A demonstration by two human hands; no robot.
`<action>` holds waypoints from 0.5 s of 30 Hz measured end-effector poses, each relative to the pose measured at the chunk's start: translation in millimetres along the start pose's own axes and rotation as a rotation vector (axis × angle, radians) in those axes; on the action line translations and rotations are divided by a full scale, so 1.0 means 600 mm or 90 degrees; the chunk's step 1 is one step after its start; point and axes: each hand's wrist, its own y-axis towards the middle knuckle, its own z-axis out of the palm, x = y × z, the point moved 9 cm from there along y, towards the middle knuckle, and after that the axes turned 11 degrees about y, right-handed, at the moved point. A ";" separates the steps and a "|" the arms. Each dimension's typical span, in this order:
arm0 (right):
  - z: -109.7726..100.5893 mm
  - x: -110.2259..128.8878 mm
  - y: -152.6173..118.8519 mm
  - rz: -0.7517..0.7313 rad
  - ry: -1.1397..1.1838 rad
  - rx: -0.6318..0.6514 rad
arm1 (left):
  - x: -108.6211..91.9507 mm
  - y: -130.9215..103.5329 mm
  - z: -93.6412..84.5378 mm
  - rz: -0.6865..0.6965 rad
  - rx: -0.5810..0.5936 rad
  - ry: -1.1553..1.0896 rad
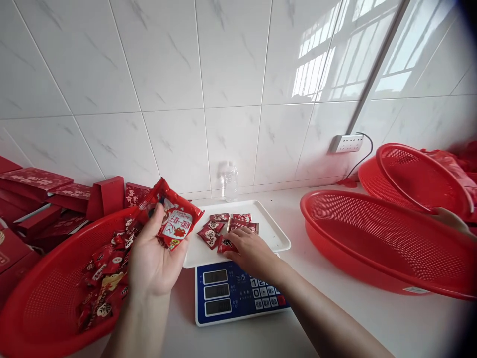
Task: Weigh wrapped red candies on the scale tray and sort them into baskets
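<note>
In my left hand (152, 258) are red snack packets (178, 219), pinned under the thumb and held up beside the white tray (276, 237) of a blue scale (238, 293). Several small dark red packets (209, 234) lie on that tray. My right hand (248, 248) reaches over the tray's front part, its fingertips closed on a small red packet (225, 244) at the front of the group. To the left, a red basket (40, 293) holds many small red packets (112, 263).
Red boxes (106, 199) are piled behind the left basket. A clear bottle (230, 184) stands by the wall behind the tray. At the right are a large red basket (354, 263) and a second tilted one (417, 174), below a wall socket (347, 143) with a black cable.
</note>
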 end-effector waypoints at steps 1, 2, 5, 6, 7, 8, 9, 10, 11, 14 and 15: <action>0.004 -0.002 0.002 -0.002 -0.004 -0.002 | 0.000 -0.001 -0.002 -0.004 -0.004 -0.002; 0.007 -0.003 0.004 -0.007 -0.006 -0.006 | 0.000 -0.002 -0.002 -0.008 -0.006 -0.004; 0.005 0.001 0.007 -0.029 0.001 -0.031 | -0.001 -0.003 -0.004 -0.019 -0.010 -0.006; -0.002 0.002 0.007 -0.036 0.003 -0.049 | -0.003 -0.003 -0.005 -0.022 -0.009 -0.008; -0.013 0.002 0.006 -0.041 0.004 -0.073 | -0.008 -0.004 -0.006 -0.018 -0.009 -0.013; -0.029 0.000 0.004 -0.042 0.004 -0.103 | -0.013 -0.004 -0.006 -0.016 -0.004 -0.020; -0.050 -0.005 0.000 -0.038 0.000 -0.137 | -0.019 -0.004 -0.007 -0.011 0.002 -0.027; -0.075 -0.014 -0.006 -0.030 -0.006 -0.175 | -0.027 -0.004 -0.008 -0.004 0.007 -0.035; -0.104 -0.026 -0.015 -0.016 -0.016 -0.216 | -0.033 -0.003 -0.010 0.001 0.010 -0.039; -0.195 -0.087 -0.058 0.067 -0.083 -0.324 | -0.053 0.002 -0.017 0.024 0.002 -0.049; -0.222 -0.114 -0.076 0.109 -0.119 -0.346 | -0.058 0.004 -0.019 0.032 -0.004 -0.051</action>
